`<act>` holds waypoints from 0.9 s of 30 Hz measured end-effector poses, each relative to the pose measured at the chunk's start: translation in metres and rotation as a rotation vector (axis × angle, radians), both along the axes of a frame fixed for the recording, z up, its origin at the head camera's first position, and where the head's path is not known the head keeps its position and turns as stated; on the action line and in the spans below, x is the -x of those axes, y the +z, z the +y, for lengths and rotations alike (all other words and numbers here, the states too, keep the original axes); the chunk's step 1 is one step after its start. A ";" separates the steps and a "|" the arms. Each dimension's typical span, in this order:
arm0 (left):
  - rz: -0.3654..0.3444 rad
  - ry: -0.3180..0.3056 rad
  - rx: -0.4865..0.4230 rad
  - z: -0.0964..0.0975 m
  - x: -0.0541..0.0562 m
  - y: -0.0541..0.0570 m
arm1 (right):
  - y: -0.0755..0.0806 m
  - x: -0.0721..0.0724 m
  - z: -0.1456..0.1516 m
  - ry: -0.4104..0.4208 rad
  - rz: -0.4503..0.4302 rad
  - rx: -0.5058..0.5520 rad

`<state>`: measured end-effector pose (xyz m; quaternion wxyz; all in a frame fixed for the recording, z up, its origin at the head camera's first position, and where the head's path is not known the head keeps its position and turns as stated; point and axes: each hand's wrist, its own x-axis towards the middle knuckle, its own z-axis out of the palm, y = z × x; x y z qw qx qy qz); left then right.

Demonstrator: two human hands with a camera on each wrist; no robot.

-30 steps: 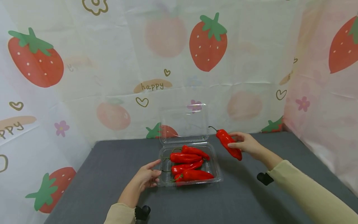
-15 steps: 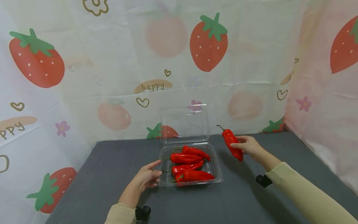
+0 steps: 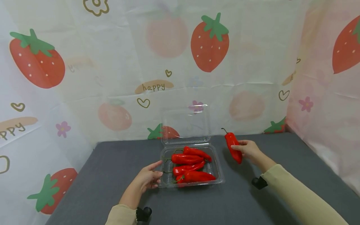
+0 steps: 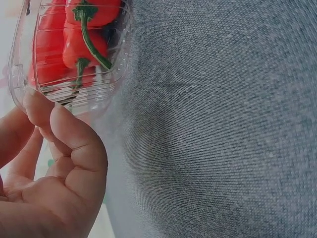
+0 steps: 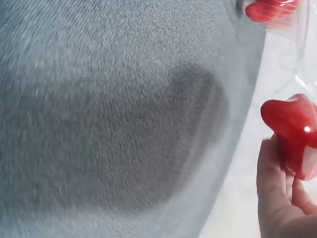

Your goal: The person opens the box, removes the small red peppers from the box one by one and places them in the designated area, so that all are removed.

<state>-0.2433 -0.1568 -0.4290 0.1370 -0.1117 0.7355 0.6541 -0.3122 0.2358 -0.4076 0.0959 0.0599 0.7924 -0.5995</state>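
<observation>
My right hand point(image 3: 249, 150) grips a long red pepper point(image 3: 232, 148) in the air, right of the clear plastic container point(image 3: 221, 180). The pepper's curved stem points up and away in the head view. In the right wrist view, its smooth blunt end point(image 5: 292, 119) shows above the fingers. My left hand point(image 3: 146, 178) holds the container's left edge, its curled fingertips right at the rim in the left wrist view. Inside lie several red peppers point(image 3: 187, 159) with green stems, side by side. The container's lid point(image 3: 185, 125) stands upright behind them.
A grey cloth point(image 3: 118, 168) covers the table. Behind it and at both sides hangs a white curtain point(image 3: 126, 47) printed with strawberries and hearts. The table's back edge runs just behind the container. A black wrist camera point(image 3: 259, 183) sits at the right cuff.
My right hand has carried the pepper rightward, away from the container, then slightly lower. The pepper has turned more upright in the head view. The left hand and the container have stayed in place.
</observation>
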 end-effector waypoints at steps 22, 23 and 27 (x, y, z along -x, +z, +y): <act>0.011 -0.004 0.009 0.001 -0.001 0.000 | -0.032 0.012 -0.012 -0.155 -0.138 0.122; 0.012 -0.005 0.011 0.001 -0.001 0.000 | -0.032 0.013 -0.012 -0.161 -0.141 0.124; 0.016 -0.005 0.020 0.000 0.000 0.000 | -0.034 0.017 -0.014 -0.191 -0.141 0.116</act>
